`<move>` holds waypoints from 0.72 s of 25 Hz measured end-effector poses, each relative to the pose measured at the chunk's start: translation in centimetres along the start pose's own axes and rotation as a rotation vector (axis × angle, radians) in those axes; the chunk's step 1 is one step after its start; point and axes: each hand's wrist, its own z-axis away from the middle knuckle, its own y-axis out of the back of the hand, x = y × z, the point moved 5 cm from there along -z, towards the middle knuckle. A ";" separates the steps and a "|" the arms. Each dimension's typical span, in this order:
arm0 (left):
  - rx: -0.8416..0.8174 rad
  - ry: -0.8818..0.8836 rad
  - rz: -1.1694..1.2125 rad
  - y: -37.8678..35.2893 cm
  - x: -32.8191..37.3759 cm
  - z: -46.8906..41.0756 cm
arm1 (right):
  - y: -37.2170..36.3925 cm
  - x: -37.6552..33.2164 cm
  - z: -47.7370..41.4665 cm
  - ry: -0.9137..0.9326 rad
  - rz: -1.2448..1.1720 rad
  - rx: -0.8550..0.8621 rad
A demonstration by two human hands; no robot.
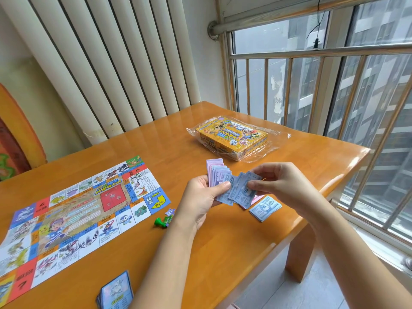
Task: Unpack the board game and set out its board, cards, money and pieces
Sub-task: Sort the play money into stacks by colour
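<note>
care pays here: the left hand grips the notes, the right hand pinches blue ones, best peeled singly onto the pile.

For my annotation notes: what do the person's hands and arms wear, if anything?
Nothing visible. The left hand and right hand are bare: no gloves, rings, watch or bracelet. Both forearms are uncovered to the picture's edge; no sleeve shows.

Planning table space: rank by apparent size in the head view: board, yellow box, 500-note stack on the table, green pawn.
board
yellow box
500-note stack
green pawn
The box lies farthest, so it may look smaller than it is.
</note>
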 end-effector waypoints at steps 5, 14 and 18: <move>-0.013 -0.019 -0.028 -0.3 0.1 0.3 | -1.4 -0.4 0.2 0.020 0.095 -0.063; 0.058 0.094 -0.066 4.3 1.8 0.2 | -4.1 1.1 2.3 0.031 0.114 0.146; -0.040 0.239 -0.225 6.0 1.7 1.3 | -5.6 1.6 4.4 0.087 0.213 0.253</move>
